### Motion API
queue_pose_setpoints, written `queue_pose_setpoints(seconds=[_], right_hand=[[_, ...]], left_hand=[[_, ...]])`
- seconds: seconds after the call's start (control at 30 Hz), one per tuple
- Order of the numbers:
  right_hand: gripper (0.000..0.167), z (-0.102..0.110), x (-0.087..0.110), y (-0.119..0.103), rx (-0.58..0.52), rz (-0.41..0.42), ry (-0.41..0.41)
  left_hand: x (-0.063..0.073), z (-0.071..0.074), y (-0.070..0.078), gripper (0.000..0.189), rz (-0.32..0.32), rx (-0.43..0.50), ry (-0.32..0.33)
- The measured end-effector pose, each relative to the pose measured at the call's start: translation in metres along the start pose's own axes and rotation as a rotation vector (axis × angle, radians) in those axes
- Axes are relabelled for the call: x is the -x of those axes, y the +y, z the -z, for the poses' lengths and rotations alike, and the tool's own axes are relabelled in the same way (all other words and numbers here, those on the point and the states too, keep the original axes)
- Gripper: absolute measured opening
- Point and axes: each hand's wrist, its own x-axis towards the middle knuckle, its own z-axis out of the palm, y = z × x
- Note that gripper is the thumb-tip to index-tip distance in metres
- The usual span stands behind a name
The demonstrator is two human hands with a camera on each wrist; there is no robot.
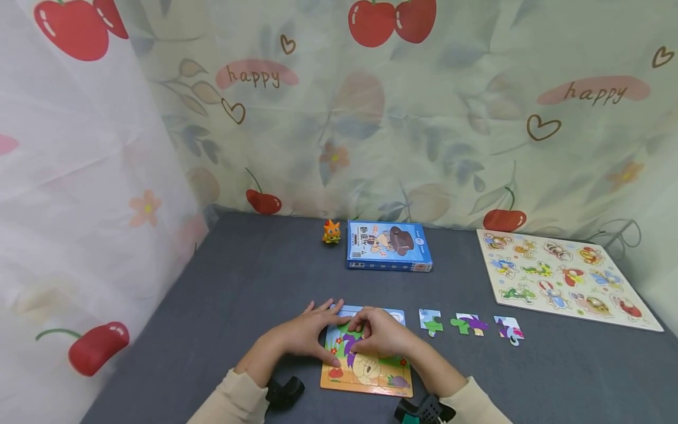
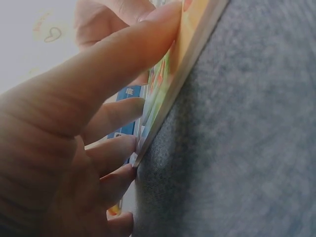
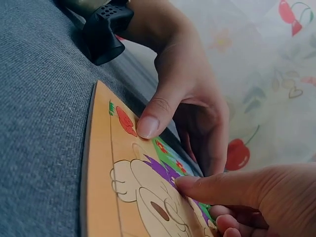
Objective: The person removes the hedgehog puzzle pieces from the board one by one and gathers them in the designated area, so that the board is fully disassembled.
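A jigsaw puzzle (image 1: pixel 365 381) in a flat tray lies on the table in the head view, showing a cartoon animal with purple hair on orange and green. My left hand (image 1: pixel 312 331) rests along its left side, thumb on the picture and fingers spread over the left and upper edge. With curled fingers, my right hand (image 1: pixel 385 334) holds a green-and-purple puzzle piece at the puzzle's middle, largely hidden by the fingers. The right wrist view shows the right thumb (image 3: pixel 197 187) on the purple hair. Three loose pieces lie to the right: one piece (image 1: pixel 431 321), another (image 1: pixel 468 324), a third (image 1: pixel 509 328).
Behind the puzzle stand a blue box (image 1: pixel 389 244) and a small orange figurine (image 1: pixel 331 231). A board with insect pictures (image 1: pixel 567 277) lies at the right. Printed cloth (image 1: pixel 318 118) hangs behind and beside the dark table (image 1: pixel 238 271).
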Motion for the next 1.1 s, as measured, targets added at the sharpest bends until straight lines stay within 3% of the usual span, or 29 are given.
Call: queue_pose_setpoints(seconds=[0.67, 1.1], right_hand=[[0.016, 0.002, 0.001, 0.001, -0.328, -0.06, -0.017], [0.02, 0.009, 0.01, 0.001, -0.379, -0.065, -0.024]], left_hand=[[-0.001, 0.0, 0.001, 0.079, 0.029, 0.004, -0.01], [0.0, 0.0, 0.002, 0.08, 0.026, 0.016, -0.021]])
